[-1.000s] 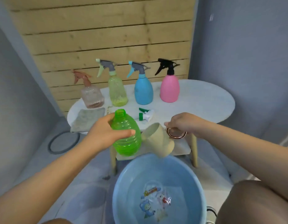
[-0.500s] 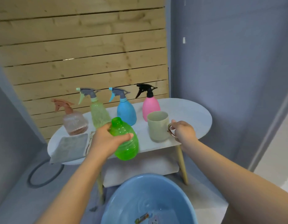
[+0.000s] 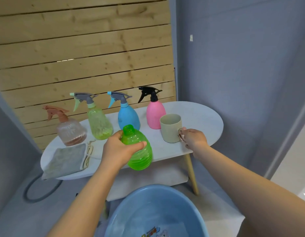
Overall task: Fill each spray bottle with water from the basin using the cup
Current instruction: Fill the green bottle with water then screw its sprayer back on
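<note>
My left hand (image 3: 118,151) grips a green ribbed bottle (image 3: 140,153) with an open neck and no spray head, tilted at the table's front edge. My right hand (image 3: 194,139) holds the metal ring handle of a beige cup (image 3: 170,128), which stands upright on the white table (image 3: 201,117). A blue basin (image 3: 129,204) with water sits on the floor below. Behind stand a peach-topped clear bottle (image 3: 71,132), a yellow-green bottle (image 3: 99,124), a blue bottle (image 3: 128,117) and a pink bottle (image 3: 155,115), all with spray heads on.
A grey cloth (image 3: 67,159) and a pale cloth lie on the table's left part. A wooden table leg (image 3: 192,175) stands right of the basin. A dark ring (image 3: 28,197) lies on the floor at left. A slatted wood wall is behind.
The cup went from tilted beside the green bottle above the basin to upright on the table. The green bottle rose toward the table edge. My view lifted upward.
</note>
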Motion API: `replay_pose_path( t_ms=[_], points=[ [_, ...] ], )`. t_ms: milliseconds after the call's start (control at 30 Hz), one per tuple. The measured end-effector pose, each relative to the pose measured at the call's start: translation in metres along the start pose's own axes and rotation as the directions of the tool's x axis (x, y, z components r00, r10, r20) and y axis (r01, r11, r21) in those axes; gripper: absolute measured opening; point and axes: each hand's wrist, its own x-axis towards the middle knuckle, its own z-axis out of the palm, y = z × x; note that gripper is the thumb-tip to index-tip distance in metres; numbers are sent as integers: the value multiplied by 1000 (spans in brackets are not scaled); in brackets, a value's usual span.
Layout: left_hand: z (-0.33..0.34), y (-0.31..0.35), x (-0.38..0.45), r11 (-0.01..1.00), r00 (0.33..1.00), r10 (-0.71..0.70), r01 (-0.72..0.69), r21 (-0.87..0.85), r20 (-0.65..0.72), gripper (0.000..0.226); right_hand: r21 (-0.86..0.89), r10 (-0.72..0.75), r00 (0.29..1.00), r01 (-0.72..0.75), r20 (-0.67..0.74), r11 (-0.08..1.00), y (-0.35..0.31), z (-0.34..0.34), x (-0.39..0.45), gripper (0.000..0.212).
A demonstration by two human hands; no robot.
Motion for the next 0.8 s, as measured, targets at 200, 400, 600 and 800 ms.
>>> replay_pose_path(
  t_ms=[200,400,600,800],
  points=[
    [0,-2,-1,1000,1000,6,-6,6,17,61,-370,-161,987,155,14,916,1,-6,-9,25],
    [-10,-2,-7,1000,999,20,-19,-8,41,44,-233,-512,849,527,127,817,-9,1,-47,37],
    [-30,-5,-17,998,998,37,-35,-59,42,36,34,-377,601,502,704,864,-10,31,-74,76],
    [-42,-20,-26,995,1000,25,-26,-92,-8,65,192,-413,533,420,739,887,-6,62,-85,82]
  ],
)
